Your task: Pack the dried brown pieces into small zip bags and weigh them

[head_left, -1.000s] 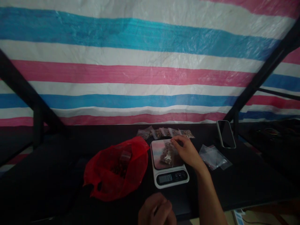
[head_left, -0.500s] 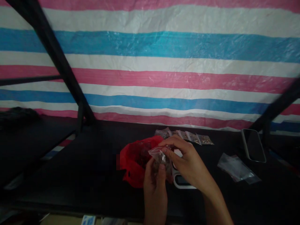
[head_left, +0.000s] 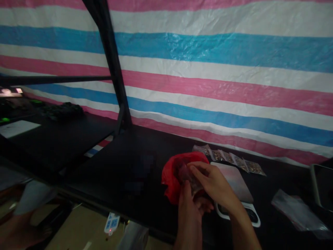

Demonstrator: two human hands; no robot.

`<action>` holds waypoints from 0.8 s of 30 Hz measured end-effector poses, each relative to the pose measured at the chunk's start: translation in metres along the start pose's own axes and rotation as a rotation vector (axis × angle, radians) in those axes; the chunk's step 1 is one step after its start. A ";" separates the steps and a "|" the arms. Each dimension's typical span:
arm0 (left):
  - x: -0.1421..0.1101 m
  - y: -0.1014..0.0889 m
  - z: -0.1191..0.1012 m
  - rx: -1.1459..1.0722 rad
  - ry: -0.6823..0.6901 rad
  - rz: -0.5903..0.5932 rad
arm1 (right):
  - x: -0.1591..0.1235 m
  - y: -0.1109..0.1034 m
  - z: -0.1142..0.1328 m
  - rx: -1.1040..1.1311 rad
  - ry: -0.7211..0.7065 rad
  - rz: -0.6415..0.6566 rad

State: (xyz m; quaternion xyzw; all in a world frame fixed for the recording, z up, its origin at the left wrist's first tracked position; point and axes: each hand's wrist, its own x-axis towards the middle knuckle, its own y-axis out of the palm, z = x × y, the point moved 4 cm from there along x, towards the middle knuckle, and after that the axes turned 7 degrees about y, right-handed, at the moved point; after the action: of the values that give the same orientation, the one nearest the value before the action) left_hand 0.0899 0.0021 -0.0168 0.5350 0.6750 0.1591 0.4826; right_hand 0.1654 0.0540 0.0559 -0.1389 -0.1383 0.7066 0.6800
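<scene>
A small clear zip bag point(head_left: 195, 186) with brownish contents is between my hands, its upper end tilted toward the open red plastic bag point(head_left: 170, 177). Closed around its lower part is my left hand point(head_left: 191, 201). My right hand point(head_left: 209, 177) pinches its upper edge, over the right side of the red bag. Dark contents show dimly inside the red bag. Right beside my right hand lies a white kitchen scale point(head_left: 238, 184) with a bare plate, its front partly hidden by my forearm. Behind the scale, several filled zip bags point(head_left: 229, 159) lie in an overlapping row.
Flat clear bags point(head_left: 299, 211) lie right of the scale, near a phone point(head_left: 324, 185) at the edge of view. A black frame post point(head_left: 114, 62) rises at the left. Striped sheeting point(head_left: 208, 69) hangs behind the black table point(head_left: 117, 173). Another person's leg point(head_left: 20, 215) shows at lower left.
The view has turned left, so things sit further right. My hands have tipped the zip bag toward the red bag's opening, and more of the scale shows.
</scene>
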 end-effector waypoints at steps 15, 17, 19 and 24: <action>0.008 -0.018 0.005 0.289 0.122 0.092 | 0.004 0.017 -0.011 0.021 0.129 -0.131; 0.008 -0.019 0.004 0.294 0.140 0.086 | 0.004 0.018 -0.012 0.030 0.118 -0.142; 0.006 -0.018 0.000 0.304 0.153 0.081 | 0.004 0.016 -0.011 0.054 0.111 -0.156; -0.005 -0.011 -0.015 0.446 0.265 0.072 | -0.004 0.000 -0.008 0.225 0.098 -0.138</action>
State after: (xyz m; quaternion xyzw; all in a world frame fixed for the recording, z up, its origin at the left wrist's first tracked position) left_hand 0.0710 -0.0024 -0.0152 0.6262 0.7313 0.0923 0.2540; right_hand 0.1685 0.0505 0.0483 -0.0863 -0.0341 0.6614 0.7443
